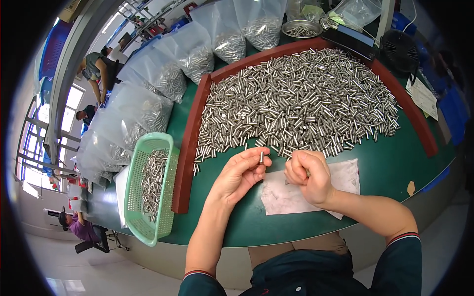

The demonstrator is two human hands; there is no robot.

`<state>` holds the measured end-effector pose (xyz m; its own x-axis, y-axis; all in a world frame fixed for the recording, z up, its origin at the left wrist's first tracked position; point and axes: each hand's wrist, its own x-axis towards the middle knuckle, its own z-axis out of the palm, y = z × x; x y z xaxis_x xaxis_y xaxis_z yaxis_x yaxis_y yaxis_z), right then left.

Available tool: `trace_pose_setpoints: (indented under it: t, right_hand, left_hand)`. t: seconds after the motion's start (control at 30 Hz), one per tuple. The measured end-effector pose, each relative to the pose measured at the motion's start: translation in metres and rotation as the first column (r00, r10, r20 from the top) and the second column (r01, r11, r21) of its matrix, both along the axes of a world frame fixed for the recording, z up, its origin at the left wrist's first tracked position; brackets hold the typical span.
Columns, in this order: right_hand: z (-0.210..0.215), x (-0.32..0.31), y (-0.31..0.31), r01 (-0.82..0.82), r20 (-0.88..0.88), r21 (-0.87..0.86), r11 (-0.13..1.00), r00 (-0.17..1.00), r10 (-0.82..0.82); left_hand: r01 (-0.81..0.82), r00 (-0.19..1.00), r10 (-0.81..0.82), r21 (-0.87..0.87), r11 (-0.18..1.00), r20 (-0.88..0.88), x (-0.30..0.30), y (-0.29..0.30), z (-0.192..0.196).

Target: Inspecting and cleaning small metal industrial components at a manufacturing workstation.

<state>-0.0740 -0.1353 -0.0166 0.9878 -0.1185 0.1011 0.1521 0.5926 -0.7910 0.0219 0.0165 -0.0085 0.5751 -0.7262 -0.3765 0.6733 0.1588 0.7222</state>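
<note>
My left hand (240, 172) pinches a small metal pin (261, 157) upright between thumb and fingertips, over the green table. Beside it, my right hand (312, 176) is curled closed above a smudged white cloth (277, 196). A small glint shows between its fingers, but what it holds is hidden. Just beyond both hands spreads a large heap of loose, shiny metal pins (301, 98). To the left, a light green plastic basket (132, 197) holds more of these pins.
Dark red wooden rails (190, 148) border the heap. Several clear plastic bags of pins (195, 56) line the table's far left side. At the back are a metal bowl (302, 29), a phone-like dark device (349, 42) and a black fan (399, 52). People sit and stand farther left.
</note>
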Motion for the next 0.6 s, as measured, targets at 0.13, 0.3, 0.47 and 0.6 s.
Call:
trace_pose_setpoints:
  t: [0.13, 0.3, 0.47, 0.6]
  right_hand:
    - [0.002, -0.001, -0.001, -0.015, 0.005, 0.041, 0.999, 1.000, 0.015]
    - [0.001, -0.001, -0.002, -0.015, 0.007, 0.031, 0.999, 1.000, 0.014]
    - [0.001, -0.001, -0.002, -0.016, 0.009, 0.003, 1.000, 1.000, 0.016]
    - [0.001, -0.002, -0.001, -0.014, 0.018, 0.010, 1.000, 1.000, 0.014]
  left_hand:
    - [-0.218, 0.976, 0.216, -0.099, 0.971, -0.028, 0.011, 0.011, 0.005]
    - [-0.447, 0.719, 0.158, 0.277, 0.851, 0.676, 0.020, 0.013, -0.001]
    - [-0.688, 0.134, -0.376, 0.359, 0.631, 0.917, 0.020, 0.005, -0.012]
    - [-0.576, -0.125, -0.511, 0.358, 0.735, 0.850, 0.028, 0.011, -0.015]
